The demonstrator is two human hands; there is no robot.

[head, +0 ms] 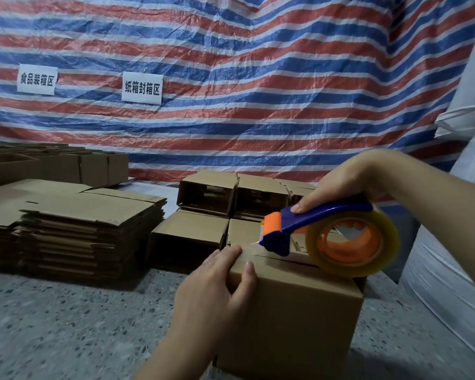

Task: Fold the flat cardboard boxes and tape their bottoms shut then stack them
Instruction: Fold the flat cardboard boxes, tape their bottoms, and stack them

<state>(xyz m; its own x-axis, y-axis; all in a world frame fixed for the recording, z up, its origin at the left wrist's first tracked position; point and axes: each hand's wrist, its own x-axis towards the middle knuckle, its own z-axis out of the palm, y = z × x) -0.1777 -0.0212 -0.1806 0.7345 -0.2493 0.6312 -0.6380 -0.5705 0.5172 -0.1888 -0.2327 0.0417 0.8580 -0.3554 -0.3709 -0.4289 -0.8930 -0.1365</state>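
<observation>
Now our left hand (217, 281) clamps the light, stiff cardboard box's (291, 319) corner while our right hand (343, 185) grips the tape dispenser (327, 231).

Just one head cam, looking forward and down, close over the left hand's fingers (232, 255), striped tarp (231, 64) well beyond them.

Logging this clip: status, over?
Left hand grips box corner. Right hand holds tape gun on the flap seam. Nothing in the way.
</observation>
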